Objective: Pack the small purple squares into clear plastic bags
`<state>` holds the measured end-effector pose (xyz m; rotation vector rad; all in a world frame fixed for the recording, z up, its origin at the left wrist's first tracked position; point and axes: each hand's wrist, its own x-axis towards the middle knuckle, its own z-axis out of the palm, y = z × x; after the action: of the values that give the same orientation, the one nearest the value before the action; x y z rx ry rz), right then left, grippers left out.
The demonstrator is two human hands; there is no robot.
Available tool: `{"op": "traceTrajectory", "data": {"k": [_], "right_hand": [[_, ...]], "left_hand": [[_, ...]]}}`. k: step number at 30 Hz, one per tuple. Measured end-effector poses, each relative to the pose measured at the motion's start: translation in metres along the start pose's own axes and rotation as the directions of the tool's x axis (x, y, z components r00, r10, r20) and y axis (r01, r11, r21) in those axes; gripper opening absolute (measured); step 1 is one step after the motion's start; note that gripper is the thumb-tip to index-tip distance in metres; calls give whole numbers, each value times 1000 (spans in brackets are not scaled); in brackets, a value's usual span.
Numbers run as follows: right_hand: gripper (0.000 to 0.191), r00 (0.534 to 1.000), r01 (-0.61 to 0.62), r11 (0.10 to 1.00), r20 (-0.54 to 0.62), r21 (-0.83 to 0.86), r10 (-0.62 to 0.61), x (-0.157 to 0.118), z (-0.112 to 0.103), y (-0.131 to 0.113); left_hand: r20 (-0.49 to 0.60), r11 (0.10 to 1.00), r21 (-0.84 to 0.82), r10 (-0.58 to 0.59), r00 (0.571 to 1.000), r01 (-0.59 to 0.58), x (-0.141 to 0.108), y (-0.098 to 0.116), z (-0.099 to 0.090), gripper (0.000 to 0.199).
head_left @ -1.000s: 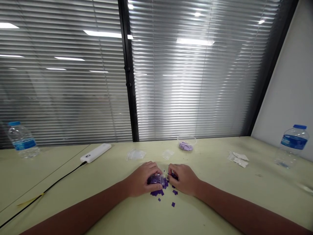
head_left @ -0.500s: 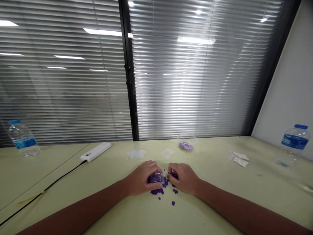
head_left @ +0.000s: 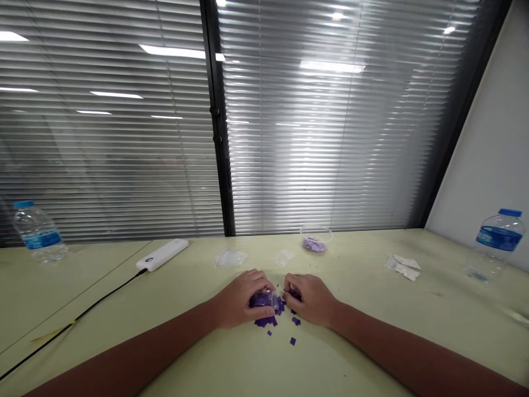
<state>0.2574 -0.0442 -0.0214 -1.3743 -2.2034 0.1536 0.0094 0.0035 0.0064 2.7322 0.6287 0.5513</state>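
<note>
Bulging with purple pieces, the small clear bag (head_left: 263, 299) sat low at the table (head_left: 231, 366), its mouth toward the right hand (head_left: 312, 299). The left hand (head_left: 239, 301) was wrapped around it, fingers on the far side, thumb on the near; a light, steady hold looked best there, since squeezing could have pushed pieces out. The right hand was curled just beside the mouth with purple showing inside its curl, though whether it gripped anything I could not tell. Small amounts at a time, with the mouth spread wide, seemed the tidy way. Loose purple squares (head_left: 265, 321) lay below the left thumb, and one lone square (head_left: 292, 341) nearer the person looked easy to miss. Beyond stood a round tub (head_left: 329, 238) with lilac bits (head_left: 314, 245) and flat clear plastic (head_left: 230, 258)
</note>
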Motion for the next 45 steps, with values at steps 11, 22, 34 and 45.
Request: {"op": "traceTrajectory", "data": {"k": [11, 22, 34, 45], "right_hand": [[2, 1000, 1, 1000, -1, 2, -1, -1, -3, -2], [2, 1000, 9, 1000, 0, 11, -9, -1, -3, -1], [2, 1000, -3, 1000, 13, -1, 3, -1, -4, 0], [3, 1000, 12, 1000, 5, 11, -12, -2, -3, 1]], "left_hand": [[6, 1000, -14, -1, 1000, 1, 1, 0, 0, 42], [6, 1000, -3, 9, 1000, -9, 1, -3, 1, 42], [19, 1000, 2, -3, 1000, 3, 2, -1, 2, 40], [20, 1000, 10, -20, 1000, 20, 2, 0, 1, 40]]}}
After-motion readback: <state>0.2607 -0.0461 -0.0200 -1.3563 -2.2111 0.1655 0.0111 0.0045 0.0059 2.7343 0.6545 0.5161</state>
